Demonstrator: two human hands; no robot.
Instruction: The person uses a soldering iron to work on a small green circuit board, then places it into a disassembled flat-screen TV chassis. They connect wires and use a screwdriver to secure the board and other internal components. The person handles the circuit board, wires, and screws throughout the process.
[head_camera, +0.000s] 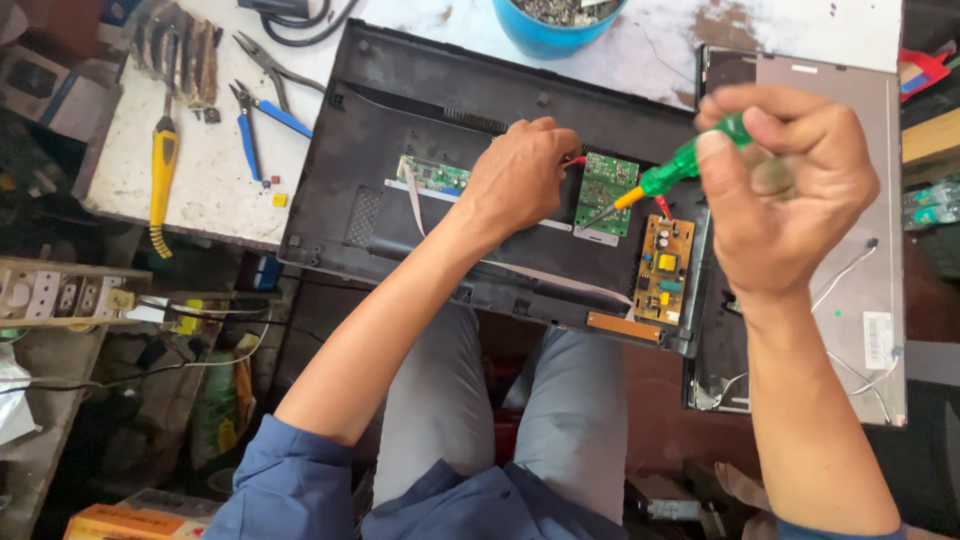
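A black monitor back shell (420, 100) lies open on the white workbench (210, 170), with a green circuit board (606, 186), a long green board (432, 174) and a tan power board (664, 268) inside. My left hand (520, 180) rests on the shell between the green boards, fingers pinched on a red wire (572, 160). My right hand (785, 185) is raised above the shell's right edge, gripping a green-handled screwdriver (672, 172); its tip touches the green circuit board.
A grey display panel (860, 250) with loose wires lies to the right. Blue-handled pliers (262, 120), a yellow-handled tool (163, 165) and a blue bowl (550, 30) sit on the bench. A power strip (70, 292) and clutter lie at left, my knees below.
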